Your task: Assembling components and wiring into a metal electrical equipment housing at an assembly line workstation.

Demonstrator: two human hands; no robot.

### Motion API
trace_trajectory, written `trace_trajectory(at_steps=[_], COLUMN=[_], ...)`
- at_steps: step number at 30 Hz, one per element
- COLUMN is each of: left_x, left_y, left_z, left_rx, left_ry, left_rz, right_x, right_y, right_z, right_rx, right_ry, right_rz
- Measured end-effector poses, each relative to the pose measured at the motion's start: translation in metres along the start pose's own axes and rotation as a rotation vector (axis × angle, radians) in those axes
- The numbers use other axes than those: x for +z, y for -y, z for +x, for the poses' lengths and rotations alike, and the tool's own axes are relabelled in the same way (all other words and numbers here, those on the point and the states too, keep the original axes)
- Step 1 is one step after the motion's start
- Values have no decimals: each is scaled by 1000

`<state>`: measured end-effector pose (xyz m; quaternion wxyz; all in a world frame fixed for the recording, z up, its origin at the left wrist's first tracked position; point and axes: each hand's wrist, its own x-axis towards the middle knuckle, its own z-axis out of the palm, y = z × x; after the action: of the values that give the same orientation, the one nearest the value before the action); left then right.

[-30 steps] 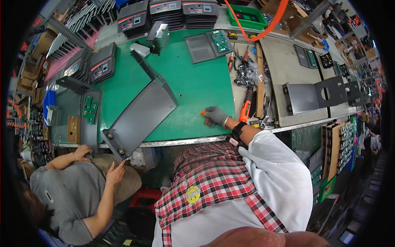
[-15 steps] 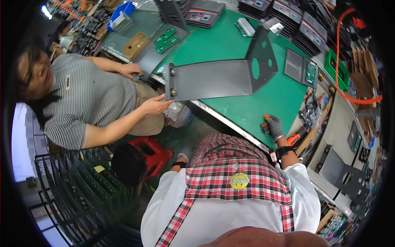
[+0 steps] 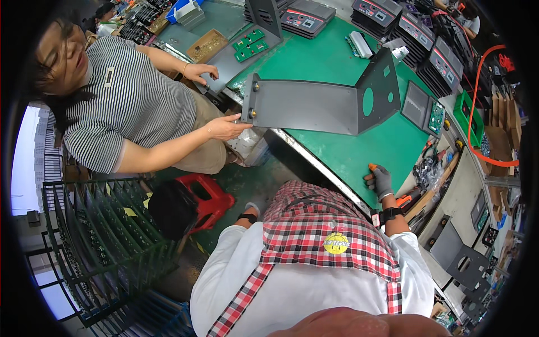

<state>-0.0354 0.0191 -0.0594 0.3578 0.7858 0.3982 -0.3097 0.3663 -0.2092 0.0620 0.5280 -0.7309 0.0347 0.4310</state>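
Green-topped workbench [image 3: 348, 151], running from eleven o'clock to four o'clock. Lying on it: bent grey metal panel [image 3: 314, 104] at centre, stacked dark control units [image 3: 306, 17] at twelve, green circuit boards [image 3: 247, 45] at eleven, small finned plate with board [image 3: 424, 106] at two.

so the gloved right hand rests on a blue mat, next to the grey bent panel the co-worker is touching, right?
Not quite. The head view shows the mat is green, not blue. The rest holds: the gloved right hand rests on it, and the co-worker's hand touches the end of the grey bent panel.
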Motion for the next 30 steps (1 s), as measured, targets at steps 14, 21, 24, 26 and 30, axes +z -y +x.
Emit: trace_trajectory(at_steps=[14, 21, 24, 26, 30], left_x=[-3, -8, -15, -17, -17], left_y=[-6, -7, -13, -16, -20], left_z=[5, -1, -5, -7, -9], left_rx=[17, -2, -13, -24, -29], left_ry=[-2, 14, 40, 40, 9], left_rz=[-28, -20, -7, -4, -2], right_x=[-3, -1, 1, 2, 3], right_y=[-2, -1, 0, 0, 1], right_z=[0, 0, -1, -2, -2], right_rx=[-22, -34, -42, -43, -39], right_ry=[54, 36, 23, 13, -10], right_rz=[16, -16, -1, 2, 5])
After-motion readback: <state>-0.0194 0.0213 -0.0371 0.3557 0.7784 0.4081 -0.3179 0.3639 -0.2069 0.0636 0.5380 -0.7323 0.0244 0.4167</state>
